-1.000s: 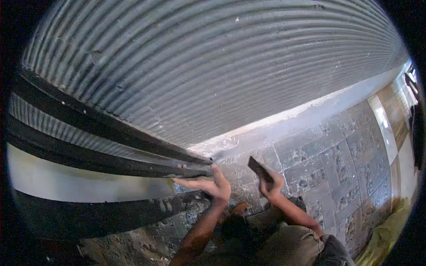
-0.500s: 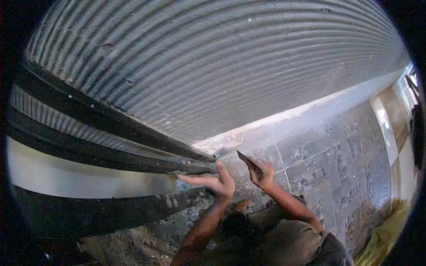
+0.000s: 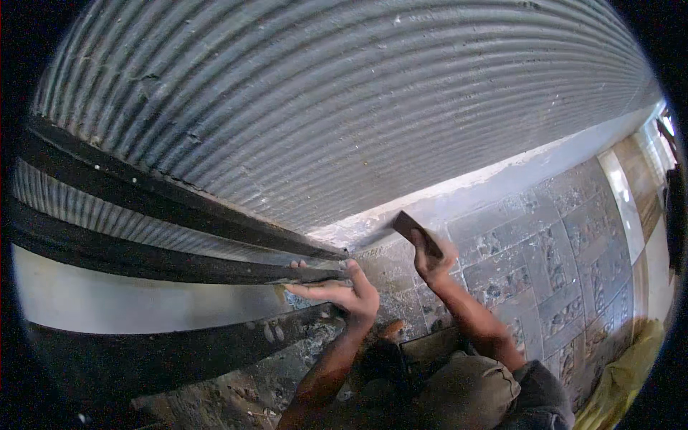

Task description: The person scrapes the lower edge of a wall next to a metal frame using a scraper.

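My left hand point(image 3: 342, 292) lies flat, fingers stretched out and open, pressed against the end of a dark metal rail point(image 3: 215, 266) that runs in from the left. Palm sits on the rail's tip, thumb up near its top edge, gripping nothing. My right hand point(image 3: 432, 259) is closed around a flat dark scraper-like tool point(image 3: 412, 229); fingers wrap its lower end, and the blade end sticks up and left, tilted, its tip at the base of the wall ledge. Can't tell if the tip touches the ledge. The tool is just right of my left hand, near the rail ends, not touching them.

Ribbed corrugated shutter point(image 3: 344, 107) fills the top. Below it a second black rail point(image 3: 165, 197), then a pale bare strip point(image 3: 129, 304), then another dark rail point(image 3: 201, 344) lower left. A whitish ledge point(image 3: 487, 183) runs along the shutter base. Patterned grey tile floor point(image 3: 566, 258) on the right, dirty. My knee in olive trousers point(image 3: 466, 390) at bottom. Yellow cloth point(image 3: 623, 373) at lower right edge.
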Demonstrator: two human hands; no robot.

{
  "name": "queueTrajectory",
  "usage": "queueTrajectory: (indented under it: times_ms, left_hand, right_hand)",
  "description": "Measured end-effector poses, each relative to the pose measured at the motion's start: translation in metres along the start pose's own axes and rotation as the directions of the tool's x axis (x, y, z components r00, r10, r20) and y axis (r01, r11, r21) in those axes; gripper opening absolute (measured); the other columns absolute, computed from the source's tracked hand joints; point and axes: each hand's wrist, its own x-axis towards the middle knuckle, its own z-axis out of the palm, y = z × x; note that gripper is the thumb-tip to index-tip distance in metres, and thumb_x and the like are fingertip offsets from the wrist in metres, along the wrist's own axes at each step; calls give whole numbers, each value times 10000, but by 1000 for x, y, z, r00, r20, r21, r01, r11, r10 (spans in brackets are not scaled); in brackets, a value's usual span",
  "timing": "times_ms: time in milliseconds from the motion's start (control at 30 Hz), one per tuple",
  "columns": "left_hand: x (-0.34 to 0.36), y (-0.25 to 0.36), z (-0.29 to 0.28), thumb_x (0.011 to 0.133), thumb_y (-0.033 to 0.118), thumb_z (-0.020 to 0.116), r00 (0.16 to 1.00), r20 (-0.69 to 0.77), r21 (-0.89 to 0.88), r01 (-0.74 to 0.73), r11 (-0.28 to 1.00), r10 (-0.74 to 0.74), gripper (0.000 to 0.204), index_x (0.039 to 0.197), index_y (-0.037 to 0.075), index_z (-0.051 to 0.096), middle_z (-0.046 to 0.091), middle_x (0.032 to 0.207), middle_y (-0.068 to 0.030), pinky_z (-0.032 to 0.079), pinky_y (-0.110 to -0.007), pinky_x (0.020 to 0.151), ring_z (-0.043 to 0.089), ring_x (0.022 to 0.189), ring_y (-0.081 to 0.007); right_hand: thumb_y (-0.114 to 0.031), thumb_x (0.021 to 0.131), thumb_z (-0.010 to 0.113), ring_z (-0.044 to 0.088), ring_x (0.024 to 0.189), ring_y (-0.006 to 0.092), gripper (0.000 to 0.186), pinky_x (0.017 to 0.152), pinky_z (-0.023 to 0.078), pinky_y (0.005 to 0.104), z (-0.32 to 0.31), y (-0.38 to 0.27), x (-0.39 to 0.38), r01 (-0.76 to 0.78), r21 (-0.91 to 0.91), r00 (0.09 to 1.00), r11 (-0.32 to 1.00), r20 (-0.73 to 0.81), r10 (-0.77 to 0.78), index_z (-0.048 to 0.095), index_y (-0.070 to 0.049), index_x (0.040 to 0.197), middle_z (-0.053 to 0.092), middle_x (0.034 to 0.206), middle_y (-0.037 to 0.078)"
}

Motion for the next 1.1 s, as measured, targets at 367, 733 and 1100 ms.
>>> queueTrajectory:
  times_ms: [367, 733, 1100]
  left_hand:
    - [1, -2, 1, 761, 147, 618, 999, 20, 1, -33, 999, 33, 975, 1343, -12, -148, 26, 1382, -240, 111, -458, 1046, 154, 1270, -334]
    - [3, 2, 1, 810, 157, 551, 997, 61, 113, -54, 992, 48, 921, 1321, -21, -195, -1, 1366, -276, 119, -512, 1022, 115, 1265, -401]
    - [2, -1, 2, 765, 108, 590, 999, 13, -14, -52, 999, 53, 947, 1340, -6, -153, 54, 1389, -236, 140, -459, 1041, 141, 1281, -344]
  right_hand:
    - [-95, 763, 651, 573, 532, 155, 117, 510, 444, 269, -91, 28, -27, -322, -59, 939, 945, -148, 311, 648, 22, 766, 612, 620, 130]
    - [11, 716, 645, 591, 550, 255, 42, 510, 457, 294, -7, 43, -39, -9, 84, 997, 996, 72, 3, 608, -5, 705, 600, 652, 141]
    - [39, 649, 655, 606, 592, 256, 181, 531, 462, 283, -8, 12, 5, 212, 23, 974, 977, 78, -213, 627, -17, 819, 617, 697, 138]
